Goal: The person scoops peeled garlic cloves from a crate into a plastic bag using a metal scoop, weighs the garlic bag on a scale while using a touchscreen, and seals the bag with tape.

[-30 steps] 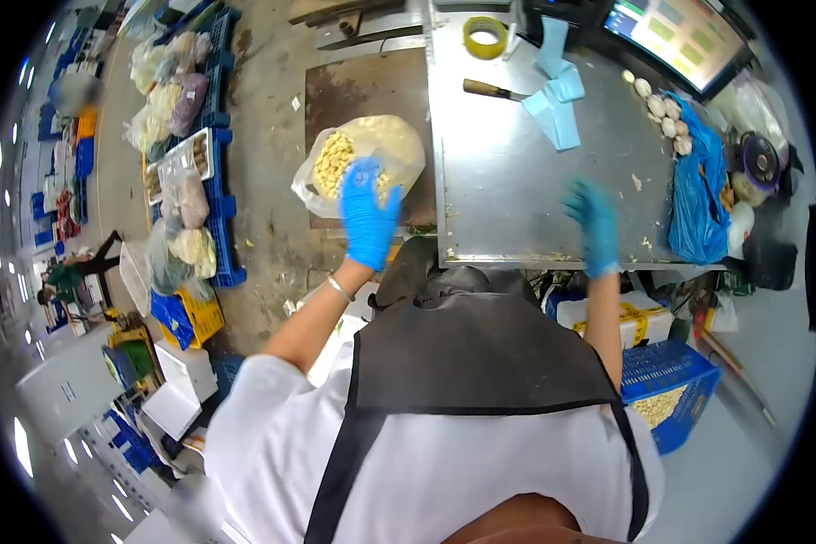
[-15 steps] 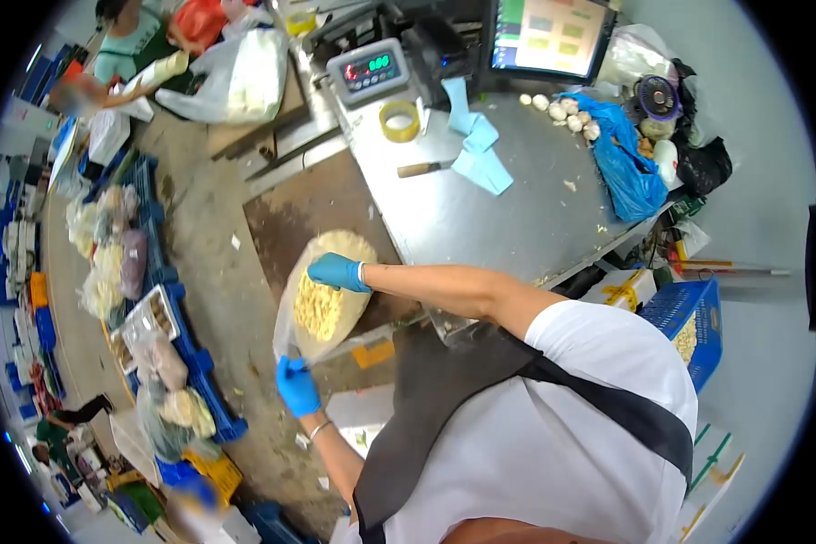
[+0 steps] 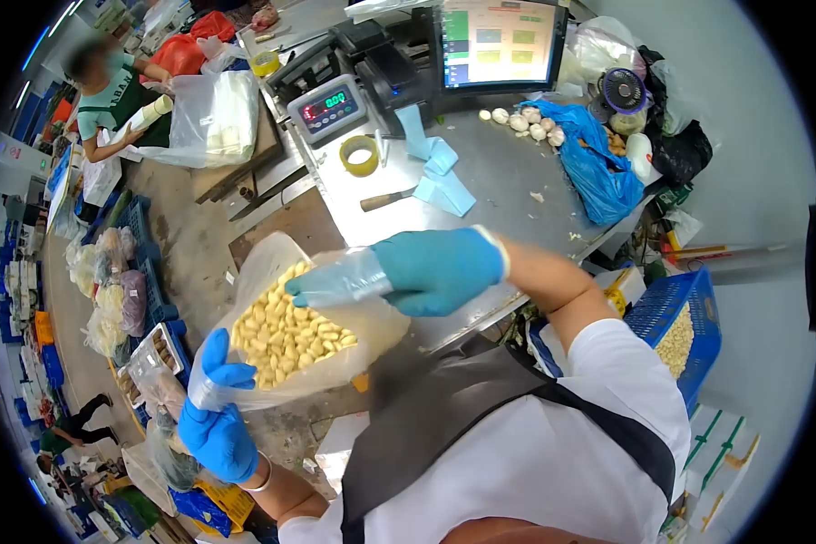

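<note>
A clear plastic bag [image 3: 376, 331] full of pale peeled cloves [image 3: 286, 335] hangs between my two gloved hands. My left hand [image 3: 216, 417], in a blue glove, has its fingers bent round the bag's lower left edge. My right hand [image 3: 426, 272], in a teal glove, reaches across from the right and pinches the bag's upper edge, with plastic folded over its fingers. The bag's mouth gapes and shows the cloves. Beneath it, a brown board [image 3: 286, 222] is partly covered.
A scale [image 3: 328, 107], yellow tape roll [image 3: 359, 156], knife [image 3: 387, 199], blue cloth [image 3: 440, 172] and garlic bulbs [image 3: 535, 122] lie on the metal table [image 3: 508, 195]. A monitor [image 3: 499, 45] stands behind. Another person [image 3: 109, 100] handles a bag at the upper left.
The bag has been raised from the board towards me and its mouth opened wider. Both hands have come up with it. The view has shifted, showing more of the other person.
</note>
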